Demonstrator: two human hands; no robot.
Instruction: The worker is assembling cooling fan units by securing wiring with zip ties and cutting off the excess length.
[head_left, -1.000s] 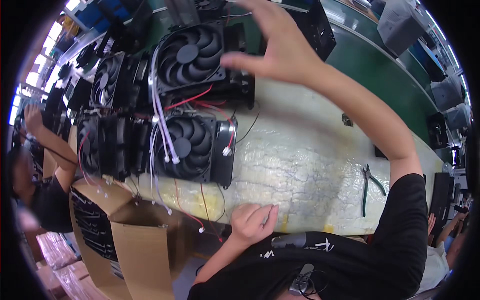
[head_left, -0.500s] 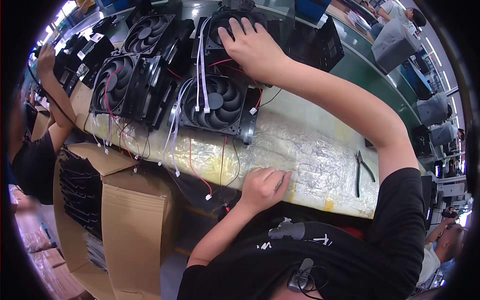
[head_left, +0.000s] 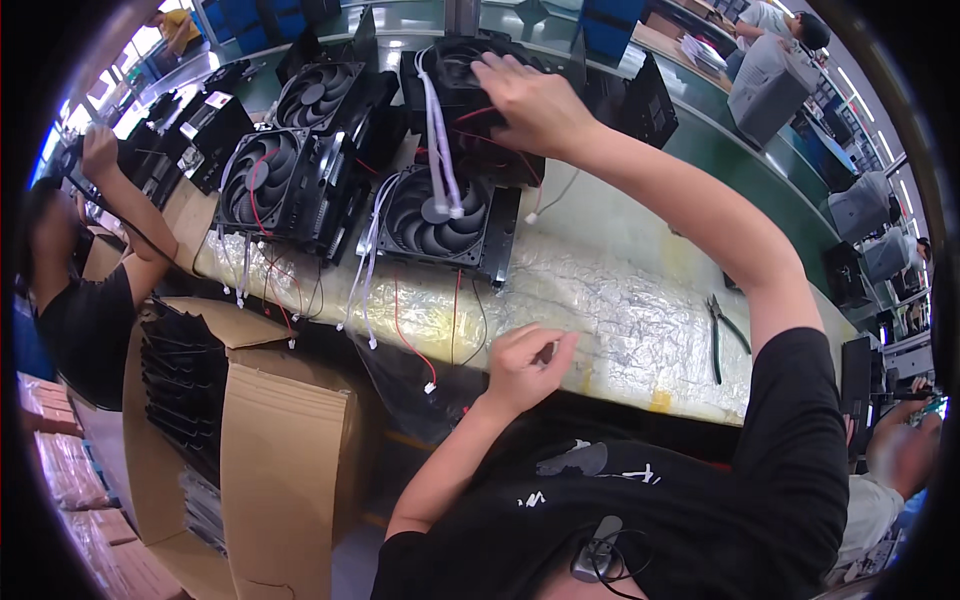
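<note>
At the bench's far middle, my right hand (head_left: 543, 112) reaches over a black fan unit (head_left: 462, 68). Its fingers are stretched and apart, near that unit's upper right part, above red wires; whether they touch it is unclear. White cables (head_left: 437, 140) hang from this unit across a nearer black fan (head_left: 437, 212). Close to my body, at the bench's front edge, my left hand (head_left: 530, 368) is loosely curled, thumb toward the fingers. What lies inside it, if anything, is hidden. Red and black wires with a white connector (head_left: 430, 388) dangle over the edge beside it.
Two more fan units (head_left: 262, 180) stand at left. Green-handled pliers (head_left: 718, 340) lie on the plastic-wrapped bench top (head_left: 630, 310). An open cardboard box (head_left: 285, 440) holding black parts stands at lower left. Another person's hand (head_left: 99, 153) holds something dark at far left.
My right hand has shifted right, drawing back from the fan's face. The white cables are blurred, as if swinging. My left hand's curl has loosened slightly. The whole view has shifted a little.
</note>
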